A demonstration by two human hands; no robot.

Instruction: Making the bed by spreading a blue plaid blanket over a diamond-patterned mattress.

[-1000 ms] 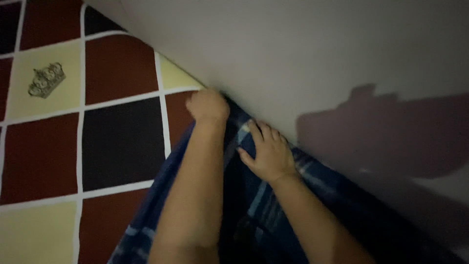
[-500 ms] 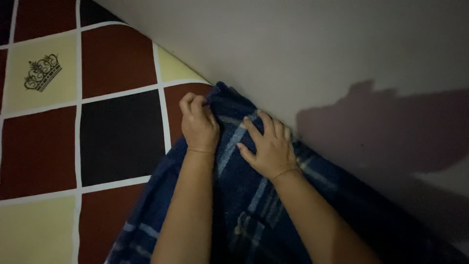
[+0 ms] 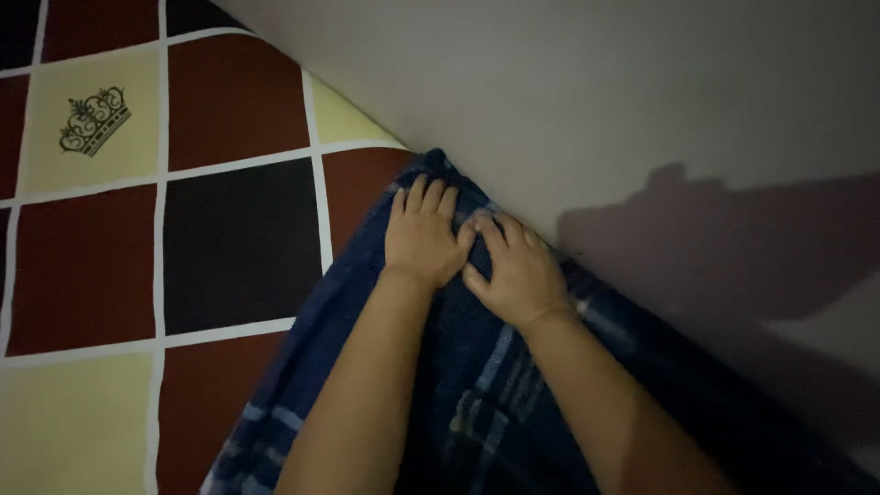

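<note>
At the far left, a checked bedsheet (image 3: 229,247) spreads out in dark red, black and pale yellow squares parted by white lines, and one pale yellow square near the upper left carries a small black crown print (image 3: 94,120). Over the sheet's right part lies a dark blue plaid blanket (image 3: 477,385) with lighter stripes, its upper corner pushed up against the plain grey wall (image 3: 596,92). The left hand (image 3: 423,236) rests flat on that corner, palm down, fingers stretched out and close together, gripping nothing. Just beside it, touching at the fingertips, the right hand (image 3: 520,272) presses flat on the blanket too, fingers extended toward the wall's edge and not closed on the cloth. Both forearms run down to the lower edge over the blanket. On the wall to the right falls a dark shadow (image 3: 724,247).
</note>
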